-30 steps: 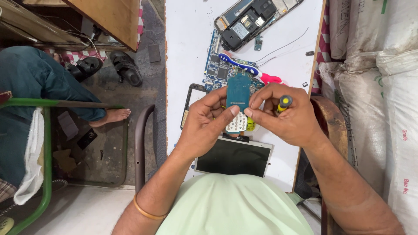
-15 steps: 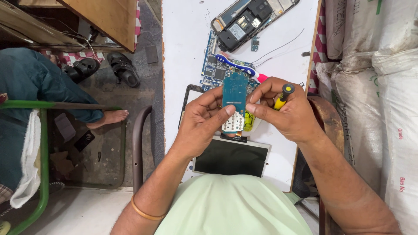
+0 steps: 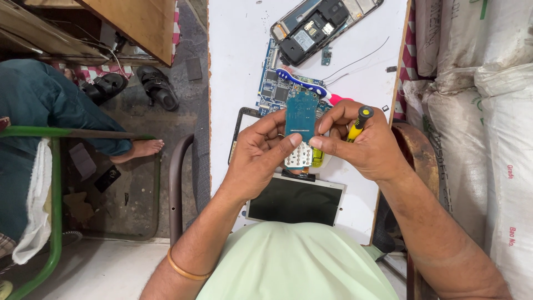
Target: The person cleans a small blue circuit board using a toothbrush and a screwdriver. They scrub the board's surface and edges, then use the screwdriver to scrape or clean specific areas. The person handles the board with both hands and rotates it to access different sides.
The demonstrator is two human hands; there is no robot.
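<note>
Fingers pinch circuit board edges above table.

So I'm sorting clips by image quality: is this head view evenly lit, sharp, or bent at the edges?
Head view: soft, even daylight; the white table is bright but not blown out. The left hand, the right hand and the small blue circuit board they hold are sharp. Only faint shadows under the hands. Wide-angle bending shows at the edges, in the green chair frame.
</note>
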